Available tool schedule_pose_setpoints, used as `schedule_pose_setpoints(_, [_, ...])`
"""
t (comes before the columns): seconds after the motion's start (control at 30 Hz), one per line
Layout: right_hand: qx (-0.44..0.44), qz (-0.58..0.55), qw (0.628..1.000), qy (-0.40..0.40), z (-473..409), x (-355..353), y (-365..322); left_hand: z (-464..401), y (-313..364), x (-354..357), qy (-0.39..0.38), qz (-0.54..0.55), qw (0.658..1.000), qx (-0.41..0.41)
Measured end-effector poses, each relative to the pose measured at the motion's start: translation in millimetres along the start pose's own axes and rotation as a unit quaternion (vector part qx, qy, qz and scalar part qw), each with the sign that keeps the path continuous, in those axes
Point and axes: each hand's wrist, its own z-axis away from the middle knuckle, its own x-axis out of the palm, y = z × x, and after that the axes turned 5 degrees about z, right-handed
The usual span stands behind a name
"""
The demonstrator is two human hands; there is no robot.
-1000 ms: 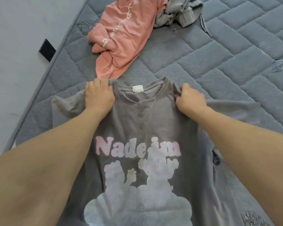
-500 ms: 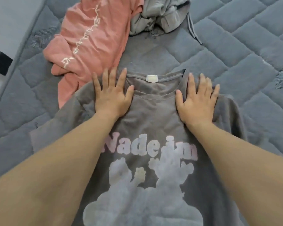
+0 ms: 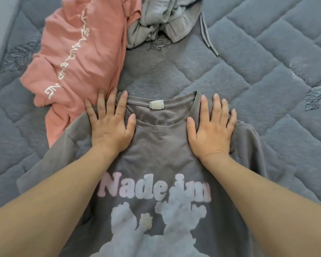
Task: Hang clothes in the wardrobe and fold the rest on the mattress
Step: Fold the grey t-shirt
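On the mattress [image 3: 267,75], I'm pressing both hands, left [image 3: 110,125] and right [image 3: 212,130], flat with fingers spread on the tee [image 3: 161,145] (shoulders pinched a second ago); it's spread, ready for folding.

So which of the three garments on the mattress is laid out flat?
The grey printed T-shirt, spread front-up under both open hands. The pink garment and the light grey drawstring one lie crumpled beyond it.

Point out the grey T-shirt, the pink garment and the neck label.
grey T-shirt [image 3: 161,151]: head view, chest below the collar.
pink garment [image 3: 93,52]: head view, middle of the fabric.
neck label [image 3: 156,104]: head view, label's centre.
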Motion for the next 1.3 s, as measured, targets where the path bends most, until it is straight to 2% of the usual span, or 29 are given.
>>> schedule_pose_setpoints(0.1, [-0.020,-0.038,0.998,-0.036,-0.8,-10.0,2.0,-0.2,-1.0,0.6,-0.004,-0.001,1.000,-0.009])
schedule_pose_setpoints(0.17, [-0.051,-0.152,0.986,-0.036,-2.8,-24.3,11.4,-3.2,-2.3,0.1,-0.006,-0.012,1.000,-0.011])
schedule_pose_setpoints(0.2, [-0.047,-0.224,0.973,-0.008,0.9,-35.4,24.0,-2.0,-1.8,-1.6,-0.006,-0.022,1.000,-0.008])
schedule_pose_setpoints(0.23, [-0.019,-0.258,0.965,0.048,8.6,-45.6,40.4,-0.8,-0.6,-4.0,-0.008,-0.033,0.999,-0.006])
schedule_pose_setpoints(0.3, [0.125,-0.213,0.959,0.142,30.8,-59.8,86.6,5.1,5.4,-12.7,-0.018,-0.056,0.998,-0.019])
schedule_pose_setpoints(0.33, [0.221,-0.185,0.950,0.123,43.3,-65.7,111.2,11.2,11.8,-16.5,-0.018,-0.064,0.997,-0.034])
schedule_pose_setpoints(0.37, [0.306,-0.165,0.936,0.048,57.9,-69.8,130.0,20.6,21.5,-20.1,-0.016,-0.059,0.997,-0.048])
schedule_pose_setpoints(0.4, [0.349,-0.141,0.924,-0.065,71.5,-71.4,140.6,33.3,33.6,-23.5,-0.015,-0.036,0.998,-0.059])
schedule_pose_setpoints(0.43, [0.338,-0.116,0.920,-0.163,83.6,-69.1,144.1,50.2,47.9,-27.7,-0.019,0.000,0.998,-0.061])
schedule_pose_setpoints(0.47, [0.306,-0.121,0.917,-0.227,92.9,-66.8,144.0,70.2,63.2,-31.2,-0.030,0.035,0.998,-0.052])
schedule_pose_setpoints(0.5, [0.274,-0.164,0.913,-0.253,95.6,-65.1,143.4,90.9,78.7,-33.7,-0.049,0.059,0.996,-0.035])
schedule_pose_setpoints(0.57, [0.261,-0.304,0.883,-0.244,85.2,-74.0,154.0,132.3,99.6,-35.1,-0.114,0.059,0.992,0.009])
schedule_pose_setpoints(0.6, [0.263,-0.326,0.882,-0.217,74.7,-82.5,168.4,150.5,102.8,-34.2,-0.145,0.050,0.988,0.028])
schedule_pose_setpoints(0.67, [0.270,-0.227,0.925,-0.143,48.1,-107.8,208.5,174.9,96.4,-33.1,-0.176,0.051,0.982,0.041])
schedule_pose_setpoints(0.73, [0.285,-0.059,0.954,-0.071,30.6,-130.4,235.4,185.9,77.3,-38.1,-0.147,0.073,0.986,0.029])
schedule_pose_setpoints(0.8, [0.241,0.014,0.970,-0.020,31.6,-135.6,210.2,193.6,49.4,-46.5,-0.059,0.075,0.995,-0.017])
schedule_pose_setpoints(0.87, [0.111,0.013,0.994,0.013,48.2,-121.2,147.5,197.5,16.1,-53.3,0.030,0.070,0.986,-0.147])
schedule_pose_setpoints(0.9, [0.037,-0.002,0.999,0.003,61.9,-109.8,109.5,199.1,-1.7,-57.6,0.045,0.091,0.965,-0.243])
schedule_pose_setpoints(0.93, [-0.026,-0.023,0.999,-0.021,77.2,-99.1,74.8,198.1,-13.7,-60.2,0.039,0.130,0.928,-0.346])
schedule_pose_setpoints(0.97, [-0.084,-0.048,0.994,-0.056,91.2,-87.0,29.7,198.3,-35.7,-66.4,0.026,0.164,0.878,-0.449])
schedule_pose_setpoints(1.0, [-0.129,-0.062,0.985,-0.094,103.9,-76.3,-4.3,195.6,-47.3,-69.5,0.003,0.196,0.828,-0.525])
schedule_pose_setpoints(1.03, [-0.166,-0.072,0.975,-0.125,113.7,-65.4,-40.7,194.5,-62.3,-74.6,-0.025,0.207,0.799,-0.564])
schedule_pose_setpoints(1.07, [-0.191,-0.082,0.967,-0.150,120.9,-54.3,-74.8,194.3,-76.5,-78.4,-0.050,0.201,0.795,-0.570])
schedule_pose_setpoints(1.13, [-0.204,-0.092,0.960,-0.172,125.6,-38.0,-127.4,191.8,-97.0,-79.1,-0.076,0.190,0.817,-0.539])
schedule_pose_setpoints(1.2, [-0.201,-0.068,0.966,-0.147,120.9,-27.0,-164.4,186.4,-112.6,-79.2,-0.096,0.210,0.834,-0.502])
schedule_pose_setpoints(1.23, [-0.205,-0.049,0.970,-0.124,115.9,-23.2,-176.4,182.2,-120.7,-80.4,-0.090,0.231,0.844,-0.475])
schedule_pose_setpoints(1.3, [-0.220,-0.025,0.971,-0.093,104.2,-17.5,-191.2,169.0,-145.4,-90.0,0.001,0.299,0.841,-0.451])
